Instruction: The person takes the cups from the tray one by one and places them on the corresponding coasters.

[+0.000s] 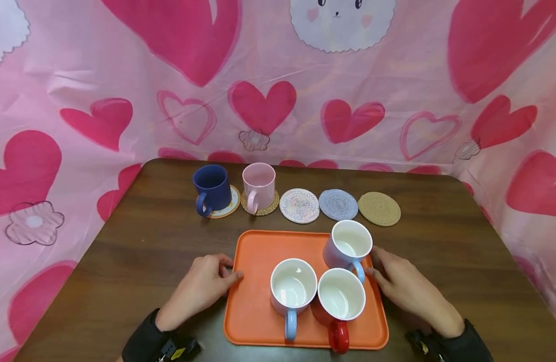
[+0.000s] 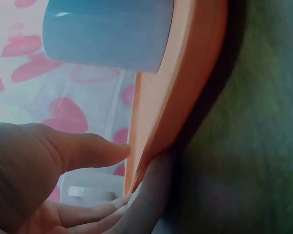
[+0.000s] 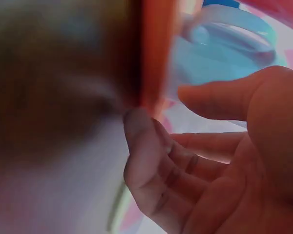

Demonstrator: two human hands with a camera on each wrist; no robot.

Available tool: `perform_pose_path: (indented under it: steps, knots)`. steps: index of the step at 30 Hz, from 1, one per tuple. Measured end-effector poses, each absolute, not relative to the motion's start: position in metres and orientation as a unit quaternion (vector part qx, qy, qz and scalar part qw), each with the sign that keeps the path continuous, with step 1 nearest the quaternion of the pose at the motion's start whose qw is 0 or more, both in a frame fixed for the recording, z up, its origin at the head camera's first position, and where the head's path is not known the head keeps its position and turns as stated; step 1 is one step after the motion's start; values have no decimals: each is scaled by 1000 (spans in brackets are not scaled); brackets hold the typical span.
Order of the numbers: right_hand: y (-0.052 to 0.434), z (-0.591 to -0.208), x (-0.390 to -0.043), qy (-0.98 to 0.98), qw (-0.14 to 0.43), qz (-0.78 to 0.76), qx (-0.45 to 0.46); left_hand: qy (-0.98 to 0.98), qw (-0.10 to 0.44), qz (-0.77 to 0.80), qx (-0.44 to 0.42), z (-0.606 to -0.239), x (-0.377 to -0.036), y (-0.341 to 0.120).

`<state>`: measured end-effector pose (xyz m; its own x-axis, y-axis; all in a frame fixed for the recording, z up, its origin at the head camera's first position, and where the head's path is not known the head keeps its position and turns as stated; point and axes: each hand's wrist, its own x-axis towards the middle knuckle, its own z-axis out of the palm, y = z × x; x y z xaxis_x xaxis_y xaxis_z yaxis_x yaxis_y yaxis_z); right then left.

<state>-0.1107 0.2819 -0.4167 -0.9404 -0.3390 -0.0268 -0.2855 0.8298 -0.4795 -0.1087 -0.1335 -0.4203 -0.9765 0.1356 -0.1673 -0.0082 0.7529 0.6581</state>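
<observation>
An orange tray [image 1: 252, 301] lies flat on the dark wooden surface [image 1: 441, 241], and both hands sit at its side edges. The left hand [image 1: 201, 286] has its thumb tip at the left rim with the fingers tucked low against the edge; the left wrist view shows the fingers under the rim and the thumb just above it, so the grip looks only begun, a loose pinch and not a firm clamp. The right hand [image 1: 409, 289] meets the right rim in the same way, thumb over and fingers curling under, partly open. Three mugs stand on the tray, all crowded toward its right half: a lilac mug with a blue handle [image 1: 347, 245] at the right edge, a white mug with a blue handle [image 1: 293, 289] in the middle, and a red mug [image 1: 340, 301] touching it near the front. That crowding is the main risk: the load sits heavier on the right, so an uneven lift could tip the tray and send the mugs sliding or knocking together, and the smooth tray floor would probably not hold them. The lilac mug stands very close to the right thumb, which could nudge it. Beyond the tray, a navy mug [image 1: 211, 188] and a pink mug [image 1: 258, 186] sit on coasters, with three bare coasters [image 1: 338, 204] beside them, close enough to be struck if the tray swings forward.
</observation>
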Motion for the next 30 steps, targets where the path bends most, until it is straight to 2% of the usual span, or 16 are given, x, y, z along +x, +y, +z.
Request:
perform_pose_path:
  steps: [3,6,13,17,25,30]
  knots:
    - [281,-405,-104,957,-14,-229,-180,925,107,363,26,-421,-108,-133]
    - [279,-396,-98,949,-46,-255,-179,915,128,382,8,-422,-108,-135]
    - [272,-393,-88,924,-39,-343,-167,911,146,386,6,-423,-109,-136]
    - [265,-396,-85,903,2,-402,-153,912,143,384,12,-423,-109,-135]
    - [259,-404,-88,831,150,-530,-76,911,153,384,1,-423,-110,-134]
    - [256,-412,-91,807,174,-562,-38,911,153,382,4,-424,-109,-134]
